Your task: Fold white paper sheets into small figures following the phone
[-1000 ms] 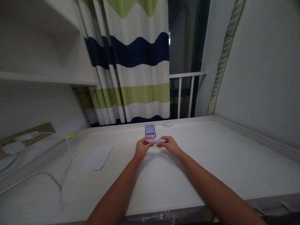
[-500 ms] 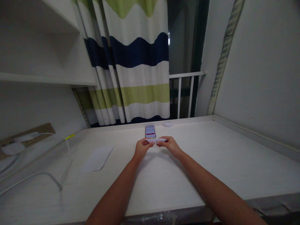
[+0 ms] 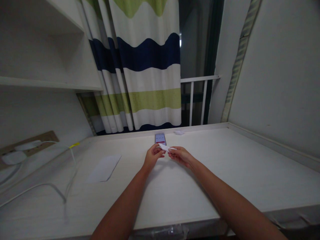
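A small folded piece of white paper (image 3: pixel 165 147) is held just above the white desk (image 3: pixel 175 186), near its middle. My left hand (image 3: pixel 153 156) pinches the paper's left end, with its fingers curled. My right hand (image 3: pixel 180 155) pinches the right end from the other side. Just beyond the paper, a phone (image 3: pixel 160 138) with a lit screen lies flat on the desk.
A flat sheet of white paper (image 3: pixel 103 168) lies on the desk to the left. White cables (image 3: pixel 60 190) run from a wall socket panel (image 3: pixel 27 146) at far left. A striped curtain (image 3: pixel 147 73), a white railing (image 3: pixel 197 96) and a small white scrap (image 3: pixel 179 132) are at the back.
The folded paper has tilted, its left end now higher, and my hands have shifted their pinch on it slightly.
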Demonstrator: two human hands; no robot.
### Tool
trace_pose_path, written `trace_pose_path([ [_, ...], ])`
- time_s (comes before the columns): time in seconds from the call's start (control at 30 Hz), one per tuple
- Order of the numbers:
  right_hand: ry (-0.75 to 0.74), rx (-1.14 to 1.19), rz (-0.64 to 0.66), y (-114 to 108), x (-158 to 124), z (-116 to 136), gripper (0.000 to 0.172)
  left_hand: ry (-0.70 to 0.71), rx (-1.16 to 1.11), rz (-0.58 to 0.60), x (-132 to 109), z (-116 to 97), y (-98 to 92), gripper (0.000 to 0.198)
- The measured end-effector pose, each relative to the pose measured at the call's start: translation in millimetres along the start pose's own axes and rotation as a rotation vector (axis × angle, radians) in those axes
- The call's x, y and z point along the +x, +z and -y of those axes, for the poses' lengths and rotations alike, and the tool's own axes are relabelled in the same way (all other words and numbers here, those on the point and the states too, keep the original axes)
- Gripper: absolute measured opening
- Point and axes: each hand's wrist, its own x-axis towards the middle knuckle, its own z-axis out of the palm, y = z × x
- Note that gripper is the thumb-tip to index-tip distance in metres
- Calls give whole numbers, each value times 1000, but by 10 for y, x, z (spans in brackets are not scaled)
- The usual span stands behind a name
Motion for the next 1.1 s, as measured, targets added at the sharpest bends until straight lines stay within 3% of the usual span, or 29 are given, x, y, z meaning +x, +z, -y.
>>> trace_pose_path([
  [0.3, 18, -25, -12, 1, 26, -37, 10, 42, 74, 18, 19, 38, -9, 27],
  [0.6, -145, -156, -121, 61, 32, -68, 25, -41, -32, -35, 2, 58, 35, 30],
  [0.8, -218, -194, -129, 88, 65, -114, 35, -12, -46, -64, 21, 111, 50, 26],
  [1.0, -275, -246, -132, 60, 96, -138, 36, -33, -75, -157, 22, 78, 56, 20],
  [1.1, -311, -284, -157, 43, 96, -123, 33, -70, -139, -99, 15, 47, 52, 22],
])
